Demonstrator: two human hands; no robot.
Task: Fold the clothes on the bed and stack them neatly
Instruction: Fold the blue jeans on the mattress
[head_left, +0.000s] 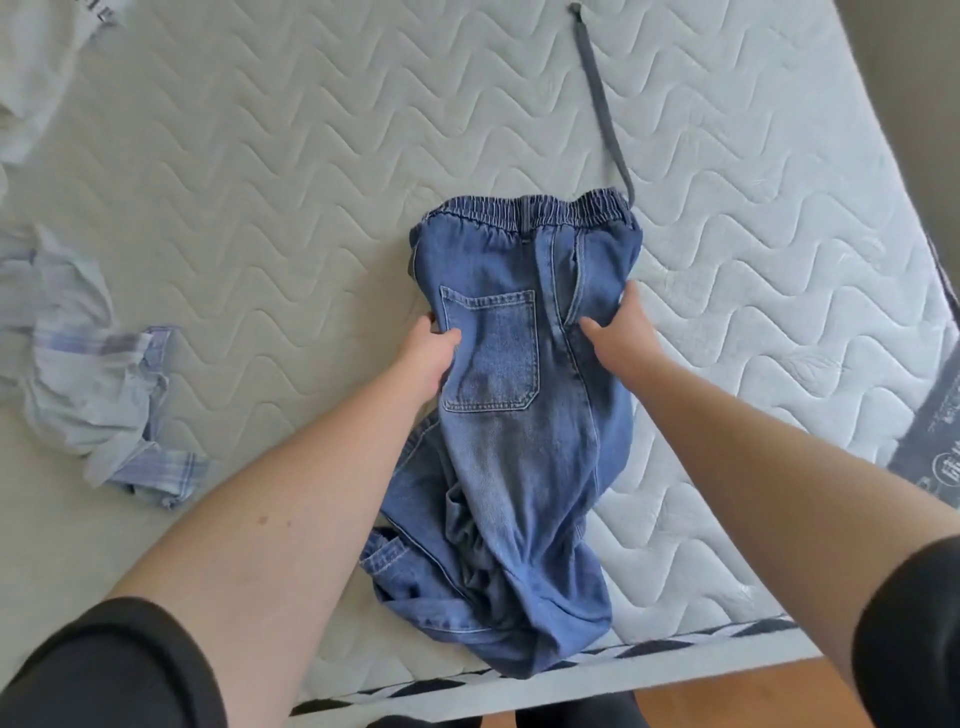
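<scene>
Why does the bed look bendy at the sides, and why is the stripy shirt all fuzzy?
Head view: the wide-angle lens curves the mattress edges; the crumpled plaid shirt near the left border is smeared and soft, while the jeans in the middle stay sharp; light is soft and even, no glare, only a faint shadow beside the left hand and right hand.

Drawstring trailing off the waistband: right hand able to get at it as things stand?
Probably yes. The drawstring lies alone on bare mattress beyond the right hand, nothing between, though that hand grips the jeans.
</scene>
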